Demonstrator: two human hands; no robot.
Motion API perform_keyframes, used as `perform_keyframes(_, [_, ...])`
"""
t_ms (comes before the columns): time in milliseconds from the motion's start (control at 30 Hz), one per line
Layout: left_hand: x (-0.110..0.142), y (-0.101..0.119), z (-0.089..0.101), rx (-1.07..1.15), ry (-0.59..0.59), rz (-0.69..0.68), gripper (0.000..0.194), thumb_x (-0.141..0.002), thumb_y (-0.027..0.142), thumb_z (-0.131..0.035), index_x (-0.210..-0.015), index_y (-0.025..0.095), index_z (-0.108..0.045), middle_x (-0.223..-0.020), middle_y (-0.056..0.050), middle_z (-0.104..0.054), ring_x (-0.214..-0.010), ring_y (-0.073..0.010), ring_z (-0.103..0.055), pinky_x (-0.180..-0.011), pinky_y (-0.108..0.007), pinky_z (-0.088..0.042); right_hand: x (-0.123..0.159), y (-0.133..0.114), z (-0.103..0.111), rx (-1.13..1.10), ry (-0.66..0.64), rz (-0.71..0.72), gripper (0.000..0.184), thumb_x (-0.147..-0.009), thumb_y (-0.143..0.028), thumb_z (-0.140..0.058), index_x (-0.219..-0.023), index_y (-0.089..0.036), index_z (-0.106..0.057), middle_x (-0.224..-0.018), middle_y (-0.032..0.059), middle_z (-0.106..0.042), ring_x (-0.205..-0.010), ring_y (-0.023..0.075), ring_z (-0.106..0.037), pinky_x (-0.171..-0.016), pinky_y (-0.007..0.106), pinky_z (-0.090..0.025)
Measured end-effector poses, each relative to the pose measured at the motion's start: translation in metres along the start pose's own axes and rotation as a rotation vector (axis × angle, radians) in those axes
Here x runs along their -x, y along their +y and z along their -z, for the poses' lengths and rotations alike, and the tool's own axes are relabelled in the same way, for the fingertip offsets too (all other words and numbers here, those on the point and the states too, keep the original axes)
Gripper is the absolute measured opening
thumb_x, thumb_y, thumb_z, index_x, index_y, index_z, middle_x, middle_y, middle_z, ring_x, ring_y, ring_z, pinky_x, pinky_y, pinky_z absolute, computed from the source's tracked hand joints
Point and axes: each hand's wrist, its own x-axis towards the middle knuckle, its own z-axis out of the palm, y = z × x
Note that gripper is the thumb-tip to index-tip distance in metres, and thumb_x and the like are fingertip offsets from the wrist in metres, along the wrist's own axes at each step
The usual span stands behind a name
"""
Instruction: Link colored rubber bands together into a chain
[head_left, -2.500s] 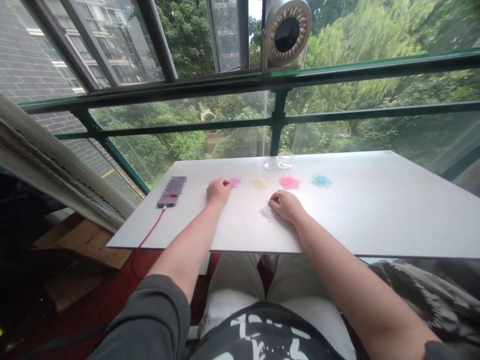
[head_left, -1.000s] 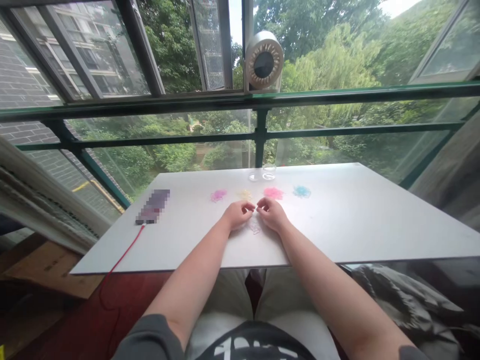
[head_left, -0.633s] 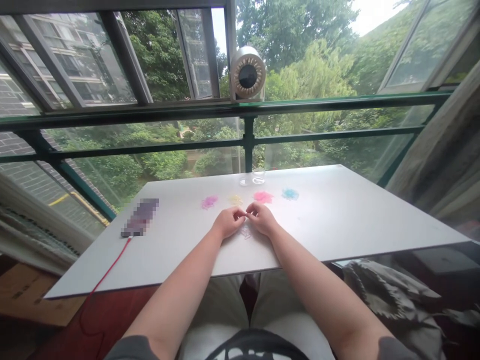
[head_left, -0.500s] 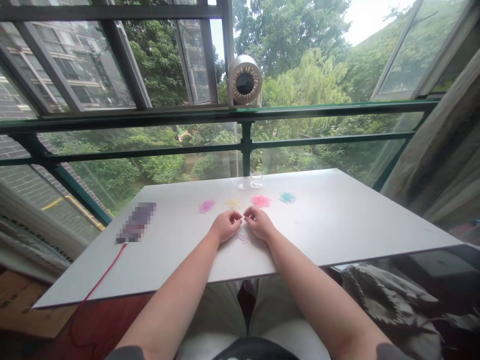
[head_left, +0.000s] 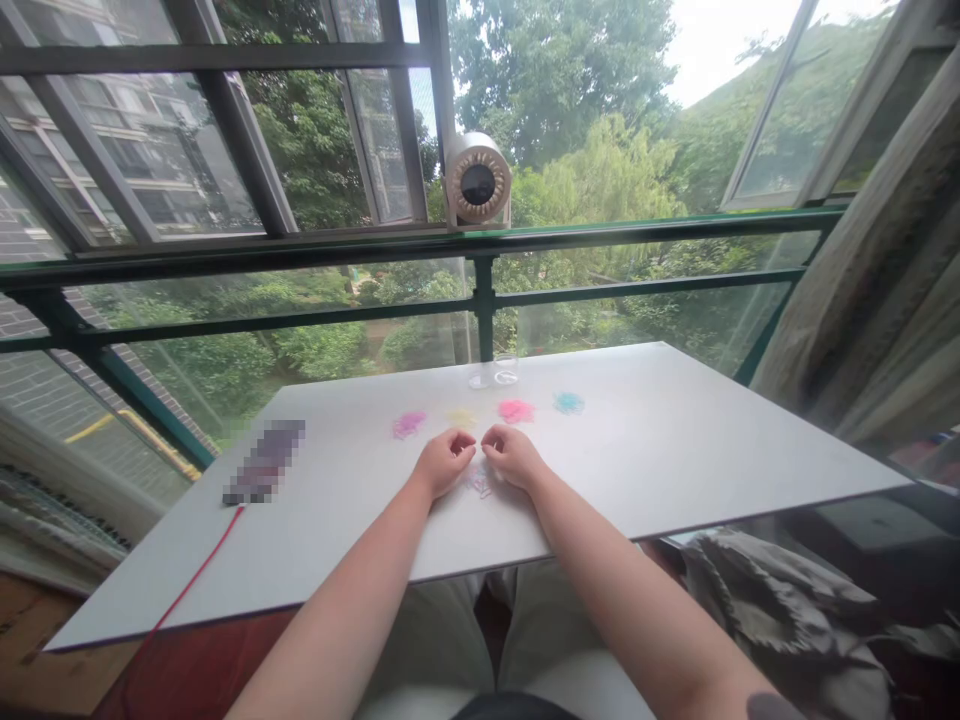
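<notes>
My left hand [head_left: 445,463] and my right hand [head_left: 514,457] face each other over the white table, fingertips a small gap apart. Both have thumb and fingers curled together in a pinch; whatever is between them is too small to make out. Just below them lies a loose mixed pile of thin coloured loops [head_left: 478,483], like small rubber bands, partly hidden by the hands. Beyond, in a row, are a purple pile [head_left: 409,425], a pale yellow pile [head_left: 460,418] partly behind my left hand, a pink pile [head_left: 516,411] and a blue pile [head_left: 569,403].
Two clear round containers [head_left: 505,376] stand at the far edge of the white table [head_left: 675,460]. On the left lies a blurred-out phone-like object [head_left: 266,462] with a red cable [head_left: 196,575]. A round white device [head_left: 478,185] sits by the green railing [head_left: 637,235].
The whole view has shifted slightly, with the scene sitting lower and further left. My hands stay pinched close together above the mixed pile, with only small finger movement.
</notes>
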Motion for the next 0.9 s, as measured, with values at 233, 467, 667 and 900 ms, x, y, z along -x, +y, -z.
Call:
perform_keyframes(233, [-0.001, -0.0008, 0.0006, 0.019, 0.002, 0.014, 0.021, -0.071, 0.033, -0.058, -0.084, 0.017, -0.064, -0.069, -0.002, -0.062, -0.06, -0.0123, -0.053, -0.057, -0.023, -0.042, -0.0003, 0.0018, -0.0007, 0.009, -0.01, 0.006, 0.006, -0.069, -0.017, -0.053, -0.07, -0.018, -0.059, -0.067, -0.0007, -0.062, -0.059, 0.0108, -0.051, -0.058, 0.023, -0.039])
perform_keyframes(467, [-0.0003, -0.0005, -0.0006, 0.008, 0.006, -0.015, 0.024, -0.071, 0.036, -0.06, -0.084, 0.017, -0.066, -0.071, -0.003, -0.065, -0.06, -0.0121, -0.055, -0.059, -0.024, -0.044, -0.0002, 0.0025, -0.0003, 0.02, -0.006, 0.025, 0.006, -0.068, -0.016, -0.052, -0.068, -0.018, -0.057, -0.063, -0.0013, -0.059, -0.058, 0.0107, -0.05, -0.057, 0.023, -0.038])
perform_keyframes(667, [-0.0002, 0.0013, -0.0027, -0.052, -0.047, -0.009, 0.02, -0.07, 0.033, -0.06, -0.08, 0.018, -0.067, -0.068, -0.001, -0.065, -0.059, -0.012, -0.054, -0.058, -0.024, -0.043, 0.0, 0.0031, 0.0002, 0.017, -0.014, 0.038, 0.006, -0.069, -0.017, -0.051, -0.068, -0.017, -0.057, -0.063, -0.0012, -0.058, -0.057, 0.0102, -0.048, -0.055, 0.022, -0.037])
perform_keyframes(900, [0.0, 0.0009, -0.0031, -0.006, -0.019, -0.029, 0.02, -0.071, 0.033, -0.059, -0.082, 0.018, -0.066, -0.072, -0.002, -0.066, -0.061, -0.0115, -0.055, -0.06, -0.023, -0.044, -0.0006, 0.0054, 0.0007, 0.005, -0.029, 0.051, 0.006, -0.07, -0.018, -0.051, -0.068, -0.017, -0.057, -0.062, -0.0011, -0.059, -0.057, 0.0105, -0.049, -0.056, 0.022, -0.037])
